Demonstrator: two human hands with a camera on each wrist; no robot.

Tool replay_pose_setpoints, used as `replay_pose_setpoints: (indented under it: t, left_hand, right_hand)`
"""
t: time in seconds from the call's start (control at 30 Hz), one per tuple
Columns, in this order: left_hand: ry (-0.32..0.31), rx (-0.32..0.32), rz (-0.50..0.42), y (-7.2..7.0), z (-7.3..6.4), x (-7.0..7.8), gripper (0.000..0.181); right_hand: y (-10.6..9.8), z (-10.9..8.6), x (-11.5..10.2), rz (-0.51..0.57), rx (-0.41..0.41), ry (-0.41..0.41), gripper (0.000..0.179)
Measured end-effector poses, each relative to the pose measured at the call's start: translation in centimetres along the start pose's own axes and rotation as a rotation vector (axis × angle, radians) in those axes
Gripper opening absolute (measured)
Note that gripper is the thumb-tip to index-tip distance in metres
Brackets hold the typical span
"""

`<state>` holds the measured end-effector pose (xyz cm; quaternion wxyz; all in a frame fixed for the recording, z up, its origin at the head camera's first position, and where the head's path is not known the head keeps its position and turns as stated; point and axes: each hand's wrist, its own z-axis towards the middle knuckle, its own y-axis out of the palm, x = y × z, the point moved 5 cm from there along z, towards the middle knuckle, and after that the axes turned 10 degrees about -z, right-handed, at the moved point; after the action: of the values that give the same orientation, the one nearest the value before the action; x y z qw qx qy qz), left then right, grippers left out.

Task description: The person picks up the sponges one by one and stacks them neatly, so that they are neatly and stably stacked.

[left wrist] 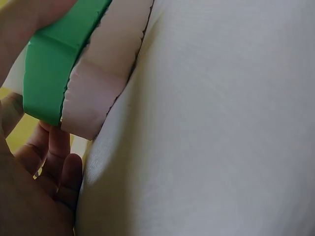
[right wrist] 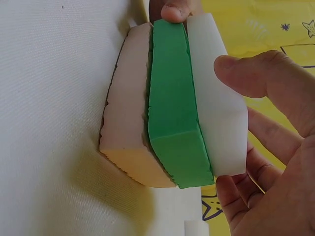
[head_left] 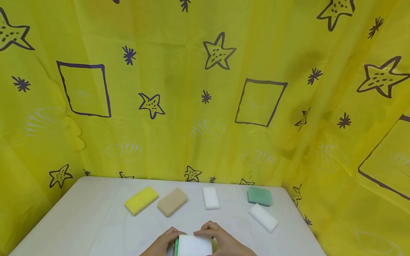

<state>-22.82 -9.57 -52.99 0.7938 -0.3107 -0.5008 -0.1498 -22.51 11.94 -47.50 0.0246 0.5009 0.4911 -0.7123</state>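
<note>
Sponges stand stacked at the table's near edge: a pale pinkish sponge (right wrist: 125, 93) at the bottom, a green sponge (right wrist: 172, 83) on it and a white sponge (right wrist: 216, 98) on top. My left hand (head_left: 164, 242) holds the green sponge (left wrist: 54, 69), its thumb on one side and its fingers at the far end. With thumb and fingers, my right hand (head_left: 224, 242) grips the white sponge (head_left: 194, 245) from the other side. The white one lies against the green one, and in the head view it hides most of the stack.
Toward the back of the white table (head_left: 105, 202) lie a yellow sponge (head_left: 141, 201), a tan sponge (head_left: 172, 202), a white sponge (head_left: 211, 198), a green sponge with a dark underside (head_left: 259, 195) and another white sponge (head_left: 263, 217). A yellow patterned curtain (head_left: 179, 78) encloses the back and sides.
</note>
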Motion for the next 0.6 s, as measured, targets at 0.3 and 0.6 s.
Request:
replay_pose_setpoints:
  t: [0.3, 0.6]
  left_hand:
    - [-0.006, 0.003, 0.018, -0.02, -0.02, 0.17, 0.062]
    - [-0.071, 0.004, 0.044, -0.46, -0.06, 0.6, 0.066]
  right_hand:
    - [0.16, 0.15, 0.33, 0.012, -0.001, 0.002, 0.058]
    - [0.11, 0.1, 0.35, 0.011, 0.001, 0.014, 0.057]
